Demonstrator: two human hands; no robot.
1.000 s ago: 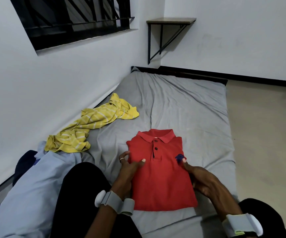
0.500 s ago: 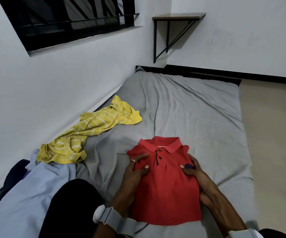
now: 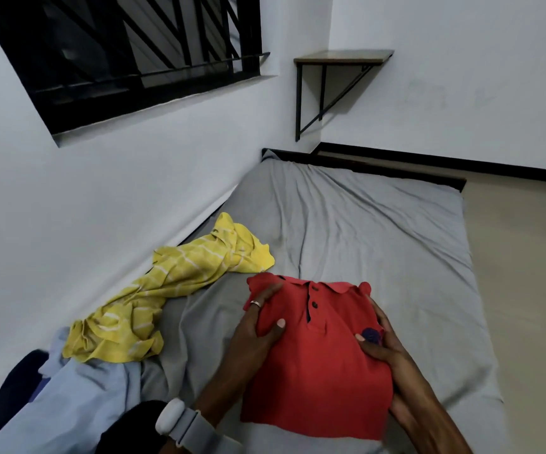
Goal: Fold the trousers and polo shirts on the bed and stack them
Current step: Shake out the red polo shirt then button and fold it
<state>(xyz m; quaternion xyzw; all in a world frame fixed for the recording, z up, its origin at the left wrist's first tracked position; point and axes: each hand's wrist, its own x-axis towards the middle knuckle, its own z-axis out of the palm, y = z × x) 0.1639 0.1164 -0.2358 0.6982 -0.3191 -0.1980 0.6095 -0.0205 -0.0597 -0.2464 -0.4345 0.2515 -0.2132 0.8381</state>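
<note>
The folded red polo shirt (image 3: 317, 365) lies collar-up in the lower centre of the frame, on the grey bed sheet (image 3: 363, 231).

The left hand (image 3: 258, 326) holds the shirt's left edge. Its thumb presses on the front panel and its fingers run up along the shoulder. The right hand (image 3: 383, 342) holds the opposite edge, with its thumb set beside the dark chest emblem and its fingers extended along the side. How far either set of fingers reaches beneath the fabric cannot be determined.

Gripping both sides at once probably keeps the folded layers together, so the packet can be shifted without opening.

1 crumpled yellow striped polo shirt (image 3: 173, 290) lies unfolded at centre left, against the wall. A light blue garment (image 3: 78, 398) and a dark garment (image 3: 13, 388) lie at lower left, also unfolded.

No stack is visible. At least 3 items appear to remain.
</note>
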